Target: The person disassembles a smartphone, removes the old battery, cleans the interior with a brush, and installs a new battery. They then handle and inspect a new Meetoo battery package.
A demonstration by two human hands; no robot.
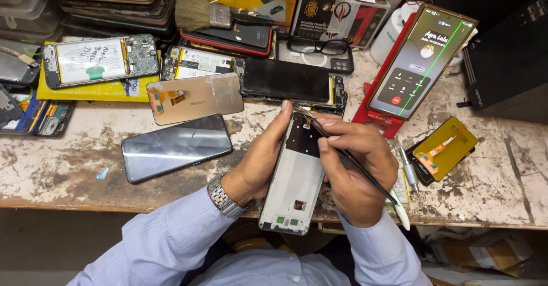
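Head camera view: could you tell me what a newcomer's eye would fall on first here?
At centre, the left hand holds a bare phone frame while the right hand works black tweezers at its top edge. To the upper right, a lit phone with a green line across its screen leans on a red stand. Opened phones and loose screens crowd the worn workbench to the left.

Worn, paint-chipped workbench, cluttered
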